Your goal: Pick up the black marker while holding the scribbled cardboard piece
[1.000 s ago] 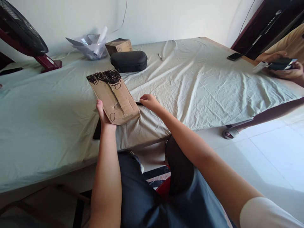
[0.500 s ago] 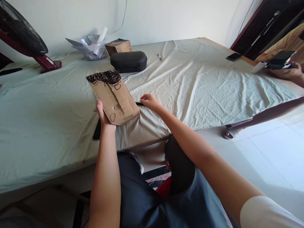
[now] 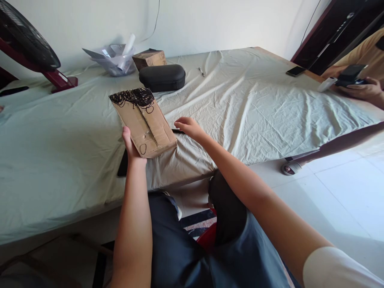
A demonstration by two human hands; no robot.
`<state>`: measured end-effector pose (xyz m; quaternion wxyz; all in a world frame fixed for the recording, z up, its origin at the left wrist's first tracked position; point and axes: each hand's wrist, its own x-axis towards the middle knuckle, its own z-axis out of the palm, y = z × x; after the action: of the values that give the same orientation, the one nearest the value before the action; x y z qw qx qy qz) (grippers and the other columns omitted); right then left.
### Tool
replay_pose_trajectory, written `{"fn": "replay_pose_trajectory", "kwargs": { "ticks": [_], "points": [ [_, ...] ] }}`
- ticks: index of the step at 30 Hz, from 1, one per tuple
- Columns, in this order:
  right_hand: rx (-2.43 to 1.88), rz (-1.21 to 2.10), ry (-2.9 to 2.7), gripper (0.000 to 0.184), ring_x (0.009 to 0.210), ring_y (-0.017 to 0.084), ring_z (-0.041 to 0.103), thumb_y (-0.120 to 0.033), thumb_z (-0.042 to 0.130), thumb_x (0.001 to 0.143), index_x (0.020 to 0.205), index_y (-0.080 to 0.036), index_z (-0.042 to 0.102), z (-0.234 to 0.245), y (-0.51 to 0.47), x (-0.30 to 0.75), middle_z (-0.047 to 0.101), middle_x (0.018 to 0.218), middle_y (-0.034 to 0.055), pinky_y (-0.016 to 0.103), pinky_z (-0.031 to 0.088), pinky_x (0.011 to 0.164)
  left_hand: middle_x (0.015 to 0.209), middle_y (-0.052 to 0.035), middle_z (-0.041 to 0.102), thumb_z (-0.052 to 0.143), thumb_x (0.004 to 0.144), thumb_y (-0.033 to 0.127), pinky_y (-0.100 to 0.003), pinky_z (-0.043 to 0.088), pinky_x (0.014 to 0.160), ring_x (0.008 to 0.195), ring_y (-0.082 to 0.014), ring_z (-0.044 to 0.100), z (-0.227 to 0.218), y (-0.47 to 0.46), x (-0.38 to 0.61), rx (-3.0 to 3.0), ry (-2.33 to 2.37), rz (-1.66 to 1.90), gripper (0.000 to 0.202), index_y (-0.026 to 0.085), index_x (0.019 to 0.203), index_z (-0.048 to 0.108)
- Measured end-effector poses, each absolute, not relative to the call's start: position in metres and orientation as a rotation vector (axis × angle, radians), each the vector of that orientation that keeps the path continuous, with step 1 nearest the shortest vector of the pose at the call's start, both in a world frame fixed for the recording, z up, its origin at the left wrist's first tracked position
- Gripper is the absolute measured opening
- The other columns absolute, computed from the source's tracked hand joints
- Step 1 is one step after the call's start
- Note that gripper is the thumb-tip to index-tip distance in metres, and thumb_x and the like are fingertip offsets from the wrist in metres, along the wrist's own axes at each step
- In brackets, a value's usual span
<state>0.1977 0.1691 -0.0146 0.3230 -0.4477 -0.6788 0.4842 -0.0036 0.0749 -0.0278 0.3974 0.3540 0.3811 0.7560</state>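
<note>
My left hand (image 3: 130, 146) is closed on the lower left side of a small cardboard box (image 3: 147, 126), its thumb along the edge. The box is tilted toward me; black scribble covers its top end, and small circles are drawn on the face. Just right of the box, my right hand (image 3: 189, 127) hovers with fingers loosely bent and slightly apart. Beneath its fingertips lies a thin black pen-like stick (image 3: 178, 131), its left end partly behind the box. A flat black object (image 3: 122, 165) shows beside my left wrist, mostly hidden.
Behind the box are a black zip case (image 3: 162, 78), another cardboard box (image 3: 151, 58) and a clear plastic basket (image 3: 115, 66). A fan (image 3: 61, 80) stands left. A pen (image 3: 201, 72) and phone (image 3: 295, 71) lie farther back. Another person's hands (image 3: 364, 90) hold a dark device at right.
My right hand has shifted slightly left and up, and its fingers have loosened, showing more of the black stick. The box and my left hand have barely moved.
</note>
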Motion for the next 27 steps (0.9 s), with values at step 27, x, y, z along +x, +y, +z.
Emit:
{"fn": "replay_pose_trajectory", "kwargs": {
  "ticks": [27],
  "points": [
    [-1.699, 0.711, -2.299, 0.024, 0.137, 0.041, 0.069, -0.009, 0.07, 0.091, 0.111, -0.019, 0.078, -0.026, 0.166, 0.201, 0.079, 0.139, 0.0219, 0.054, 0.05, 0.118, 0.18, -0.0141, 0.054, 0.067, 0.092, 0.083, -0.048, 0.031, 0.146, 0.175, -0.0325, 0.039, -0.023, 0.066, 0.003, 0.89, 0.938, 1.913, 0.091, 0.019, 0.156, 0.066]
  ]
}}
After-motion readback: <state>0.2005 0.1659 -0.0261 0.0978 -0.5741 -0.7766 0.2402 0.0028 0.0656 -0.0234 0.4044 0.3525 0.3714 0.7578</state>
